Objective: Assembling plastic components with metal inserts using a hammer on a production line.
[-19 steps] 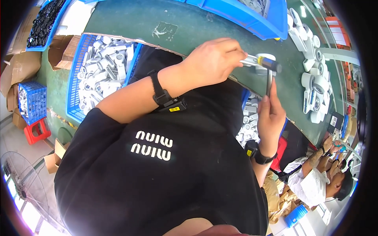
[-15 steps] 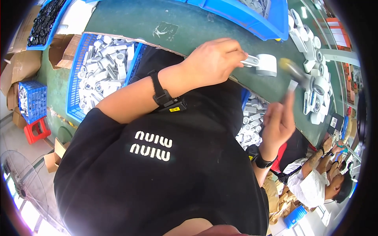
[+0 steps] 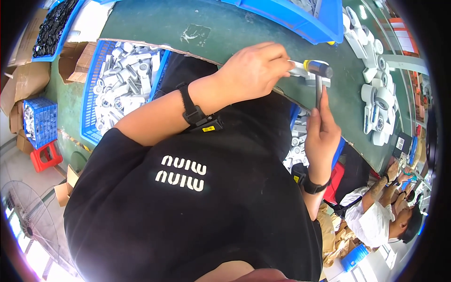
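While your left hand [image 3: 259, 66] pinches the narrow arm of a white part [image 3: 311, 81] between thumb and fingers, your right hand [image 3: 323, 134] grasps a hammer [image 3: 322, 69] by its metal shaft, index finger laid along it. The white part lies over the green table [image 3: 235, 26], right of your left hand, its round end pointing right. The hammer's head, yellow toward the left and black toward the right, covers much of that round end from view; whether the two touch cannot be told.

Note the likely sources of error. Because your left fingers sit close beside the hammer's head, a stroke drifting left could catch a fingertip. Because you hold the part only by its arm, an off-centre blow could twist it in your grip, and an overly hard one could crack or mark the casing. A loose hold on the shaft could let the head turn and land on its edge.

Farther right, a pile of white parts [image 3: 378, 101] lies on the table; too wide a backswing to the right might knock it. The blue bin [image 3: 329, 36] on the far side appears less exposed.
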The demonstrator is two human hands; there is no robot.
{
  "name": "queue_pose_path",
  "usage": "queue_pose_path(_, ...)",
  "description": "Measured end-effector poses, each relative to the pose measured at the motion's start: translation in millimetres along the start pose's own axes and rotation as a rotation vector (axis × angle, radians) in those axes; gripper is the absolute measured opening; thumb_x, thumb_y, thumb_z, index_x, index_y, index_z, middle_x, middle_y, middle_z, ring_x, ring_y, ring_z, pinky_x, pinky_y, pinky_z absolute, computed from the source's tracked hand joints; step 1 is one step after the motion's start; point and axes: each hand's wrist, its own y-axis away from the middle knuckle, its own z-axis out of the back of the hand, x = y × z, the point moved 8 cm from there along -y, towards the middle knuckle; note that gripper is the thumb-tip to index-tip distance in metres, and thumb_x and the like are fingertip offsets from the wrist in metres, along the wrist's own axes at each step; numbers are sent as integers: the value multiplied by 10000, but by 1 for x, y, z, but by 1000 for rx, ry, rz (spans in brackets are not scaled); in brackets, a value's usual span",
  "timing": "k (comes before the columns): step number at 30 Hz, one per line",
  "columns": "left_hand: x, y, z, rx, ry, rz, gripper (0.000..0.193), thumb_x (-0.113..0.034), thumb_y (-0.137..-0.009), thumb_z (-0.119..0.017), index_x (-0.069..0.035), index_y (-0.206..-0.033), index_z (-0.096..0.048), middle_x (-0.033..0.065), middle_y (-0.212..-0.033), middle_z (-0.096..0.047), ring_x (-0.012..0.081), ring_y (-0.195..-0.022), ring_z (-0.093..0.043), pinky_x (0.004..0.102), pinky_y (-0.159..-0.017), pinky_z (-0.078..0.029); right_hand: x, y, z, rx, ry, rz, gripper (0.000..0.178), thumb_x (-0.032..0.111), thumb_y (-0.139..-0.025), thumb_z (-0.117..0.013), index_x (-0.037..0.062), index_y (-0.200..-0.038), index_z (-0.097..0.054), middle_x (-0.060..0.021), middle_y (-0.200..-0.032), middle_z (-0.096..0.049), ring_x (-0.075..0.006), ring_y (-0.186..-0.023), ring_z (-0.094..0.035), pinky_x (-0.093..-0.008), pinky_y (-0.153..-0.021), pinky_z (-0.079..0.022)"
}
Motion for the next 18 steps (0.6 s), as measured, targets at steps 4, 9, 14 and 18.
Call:
queue_pose_path(4, -1, 0, 0, -20, 5, -20, 170, -54, -887, -810, -18, -1041, -747, 110, -1007, -712, 320, -868, -712, 422, -750, -599, 0, 22, 32, -370, -598, -37, 565, 0, -1116, -496, 31, -1672, -404, -4, -749, -568, -46, -601, -451, -209, -539, -371)
queue_pose_path(9, 3, -1, 1, -14, 47, 40, 192, -73, -887, -825, -26, -1060, -757, 101, -1027, -741, 310, -896, -733, 406, -775, -612, -13, 25, 26, -343, -606, -20, 530, 48, -1145, -501, 42, -1667, -410, -37, -782, -588, -54, -576, -460, -203, -506, -382)
queue_pose_path(14, 5, -2, 0, 13, 38, 79, 228, -89, -877, -838, -42, -1088, -767, 96, -1035, -755, 308, -915, -744, 395, -791, -618, 0, 7, 7, -251, -518, -4, 519, 93, -1145, -536, 16, -1649, -436, -30, -825, -642, -21, -587, -461, -178, -524, -359)
queue_pose_path(18, -4, -3, 2, -58, -46, 5, 255, -115, -866, -856, -59, -1100, -771, 89, -1010, -743, 298, -869, -724, 399, -757, -608, 7, 1, 10, -252, -518, -81, 503, 61, -1105, -560, -9, -1601, -517, 1, -813, -639, -33, -660, -496, -199, -616, -403)
